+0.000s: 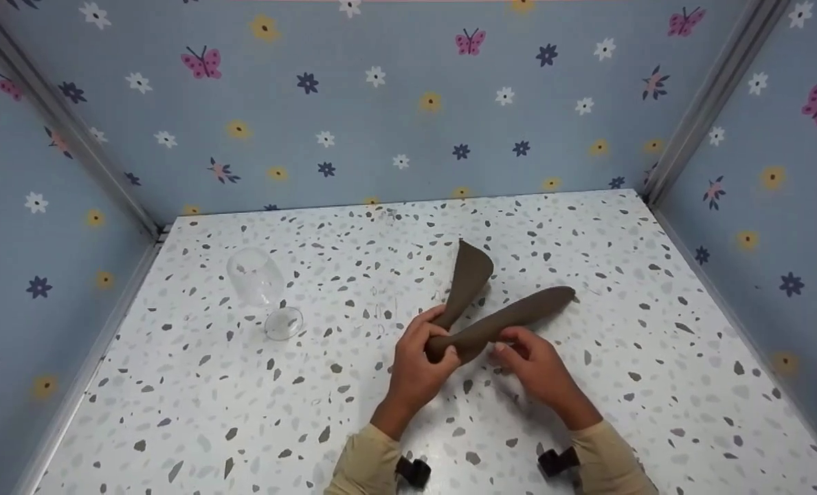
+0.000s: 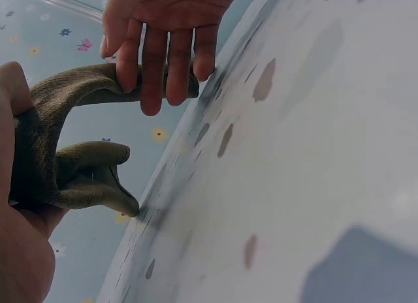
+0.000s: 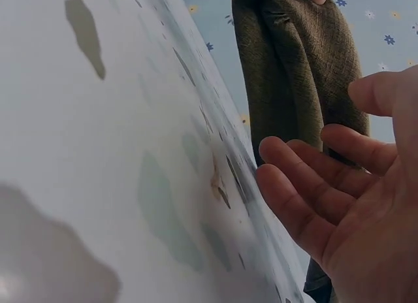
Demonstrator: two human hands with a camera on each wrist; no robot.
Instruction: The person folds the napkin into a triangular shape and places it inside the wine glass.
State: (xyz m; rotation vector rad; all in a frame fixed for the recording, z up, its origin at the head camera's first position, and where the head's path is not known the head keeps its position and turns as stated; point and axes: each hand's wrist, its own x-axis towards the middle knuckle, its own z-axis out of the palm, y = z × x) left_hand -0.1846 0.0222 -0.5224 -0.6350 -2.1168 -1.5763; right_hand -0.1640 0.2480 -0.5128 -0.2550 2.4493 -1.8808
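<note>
Flower-patterned walls (image 1: 381, 110) beyond and speckled tabletop (image 1: 353, 419) beneath brown cloth (image 1: 525, 313) | gripping cloth's bend with curled left hand (image 1: 416, 364) | with right hand (image 1: 542, 368) relaxed, loosely unfurled beside cloth, contact unclear | left of cloth, clear stemmed glass (image 1: 260, 282)

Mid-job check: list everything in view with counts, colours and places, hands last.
Speckled tabletop: 1, white with grey flecks, central.
Folded cloth napkin: 1, olive-brown, right of centre.
Stemmed glass: 1, clear, tabletop's left side.
Patterned wall panels: 3, light blue, back and sides.
Corner posts: 2, grey, back corners.
Wrist devices: 2, black, at the wrists.
Sleeves: 2, tan, bottom edge.
Left hand: 1, bare, gripping the napkin.
Right hand: 1, bare, beside the napkin.
</note>
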